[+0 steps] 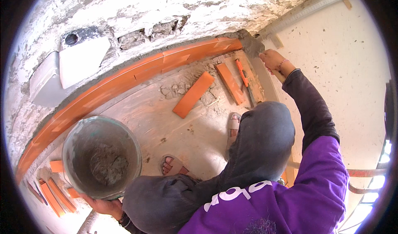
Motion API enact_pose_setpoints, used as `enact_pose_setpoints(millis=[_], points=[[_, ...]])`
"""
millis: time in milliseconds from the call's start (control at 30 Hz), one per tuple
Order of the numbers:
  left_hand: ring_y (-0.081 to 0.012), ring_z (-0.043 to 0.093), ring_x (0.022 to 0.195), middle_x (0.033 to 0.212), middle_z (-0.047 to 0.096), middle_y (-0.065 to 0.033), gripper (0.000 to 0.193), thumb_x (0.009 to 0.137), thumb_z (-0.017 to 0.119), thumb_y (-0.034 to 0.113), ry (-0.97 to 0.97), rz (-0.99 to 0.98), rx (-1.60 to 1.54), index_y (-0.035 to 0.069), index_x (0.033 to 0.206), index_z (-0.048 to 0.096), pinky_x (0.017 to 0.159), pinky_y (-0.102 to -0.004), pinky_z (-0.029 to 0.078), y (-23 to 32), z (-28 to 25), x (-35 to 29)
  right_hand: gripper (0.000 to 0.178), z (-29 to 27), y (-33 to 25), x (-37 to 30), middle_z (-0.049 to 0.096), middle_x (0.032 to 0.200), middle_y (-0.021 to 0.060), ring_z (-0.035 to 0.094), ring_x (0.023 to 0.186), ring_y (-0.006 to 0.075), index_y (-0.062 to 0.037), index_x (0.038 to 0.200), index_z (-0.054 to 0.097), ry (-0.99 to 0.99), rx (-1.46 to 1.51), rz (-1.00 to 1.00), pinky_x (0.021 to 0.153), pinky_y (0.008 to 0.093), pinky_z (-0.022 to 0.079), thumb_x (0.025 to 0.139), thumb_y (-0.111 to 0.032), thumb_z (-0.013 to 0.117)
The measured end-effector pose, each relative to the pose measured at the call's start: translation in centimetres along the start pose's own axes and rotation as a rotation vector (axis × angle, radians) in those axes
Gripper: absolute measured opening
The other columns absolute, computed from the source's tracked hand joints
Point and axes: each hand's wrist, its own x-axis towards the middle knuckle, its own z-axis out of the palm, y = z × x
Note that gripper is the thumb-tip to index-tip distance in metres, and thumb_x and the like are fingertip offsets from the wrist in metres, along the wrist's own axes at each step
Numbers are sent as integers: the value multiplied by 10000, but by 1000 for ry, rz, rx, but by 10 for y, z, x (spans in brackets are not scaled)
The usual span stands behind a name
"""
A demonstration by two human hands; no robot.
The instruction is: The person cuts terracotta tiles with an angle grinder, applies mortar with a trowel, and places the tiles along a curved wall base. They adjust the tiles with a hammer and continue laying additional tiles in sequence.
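My right hand (272, 61) is closed around the handle of a trowel. The trowel's mortar-covered blade (253, 47) is against the far right corner, at the end of a row of orange tiles (182, 59) set along the wall's foot. Wet grey mortar (145, 56) lines the top edge of that row. At lower left, my left hand (103, 206) grips the near side of a large bucket (131, 140), tilted so its inside faces me. Mortar (108, 164) lies at its bottom. The left fingers are partly hidden under the bucket.
Two loose orange tiles (194, 94) lie on the floor between my feet and the wall, beside an orange-handled tool (241, 72). More tile pieces (52, 197) are left of the bucket. A pale panel (331, 76) stands at right. The rough wall (166, 6) has a white plate (83, 60).
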Motion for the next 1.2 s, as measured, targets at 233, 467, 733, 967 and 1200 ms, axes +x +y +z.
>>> enact_pose_setpoints(millis=[233, 467, 733, 967, 1200], points=[[-245, 519, 1203, 1433, 434, -178, 464, 1030, 455, 178, -56, 0, -6, -32, 1436, 381, 989, -367, 461, 11, 11, -11, 335, 18, 33, -14, 494, 603, 9, 479, 416, 115, -66, 838, 517, -17, 484, -65, 364, 283, 428, 998, -352, 448], [-252, 537, 1185, 1397, 471, -180, 431, 1037, 442, 217, -113, -141, -344, -14, 1400, 427, 992, -362, 468, 19, 19, -18, 297, 3, -12, -86, 534, 682, 37, 490, 469, 124, -40, 927, 542, 24, 563, -23, 411, 279, 416, 994, -323, 487], [-194, 579, 1065, 1191, 606, -116, 427, 1050, 413, 308, -142, -42, -467, -54, 1235, 544, 932, -338, 466, 33, 48, -24, 207, 62, -116, -126, 601, 778, 70, 553, 602, 149, 15, 987, 608, -216, 355, -887, 517, 305, 457, 888, -166, 592], [-205, 601, 1030, 1181, 603, -136, 407, 1053, 402, 292, -185, -16, -548, -55, 1220, 534, 902, -339, 487, 35, 59, -33, 259, 174, -249, -141, 636, 939, 163, 624, 822, 347, -8, 1060, 606, -8, -179, -1517, 741, 423, 520, 827, -107, 661], [-122, 513, 1014, 1042, 586, -80, 350, 1039, 460, 285, -78, 116, -339, -37, 1111, 578, 896, -300, 418, 17, 30, -26, 361, 123, -179, -105, 623, 1198, 190, 578, 1132, 342, -18, 1246, 590, -21, -162, -1138, 990, 422, 436, 935, -199, 614]])
